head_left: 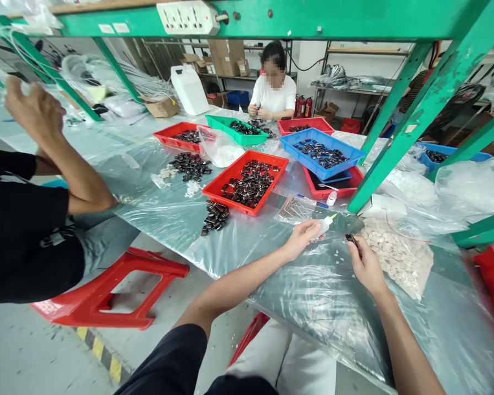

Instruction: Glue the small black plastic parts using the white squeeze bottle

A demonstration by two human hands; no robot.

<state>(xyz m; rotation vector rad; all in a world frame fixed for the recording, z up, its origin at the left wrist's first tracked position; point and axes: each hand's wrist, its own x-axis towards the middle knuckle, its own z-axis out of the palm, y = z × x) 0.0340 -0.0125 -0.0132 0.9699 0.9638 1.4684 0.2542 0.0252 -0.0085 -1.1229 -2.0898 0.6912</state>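
Observation:
My left hand (303, 239) is closed round a small white squeeze bottle (321, 227) with a yellow-green nozzle pointing up and right. To its right, my right hand (367, 264) pinches a small black part (351, 238) between thumb and fingers; its exact kind is too small to tell. Both hands are held over the plastic-covered table (313, 296), apart from each other. Beside my right hand lies a clear bag of small whitish pieces (399, 252). A flat bag of thin metal sticks (295, 209) and a small white bottle (331, 198) are beyond my left hand.
A red tray (253, 206) of black parts stands mid-table, with loose black parts (214, 218) beside it. A blue tray (323, 148) rests on stacked trays. Green frame posts (415, 123) rise at right. One person sits opposite; another's arm (80, 178) leans on the table at left.

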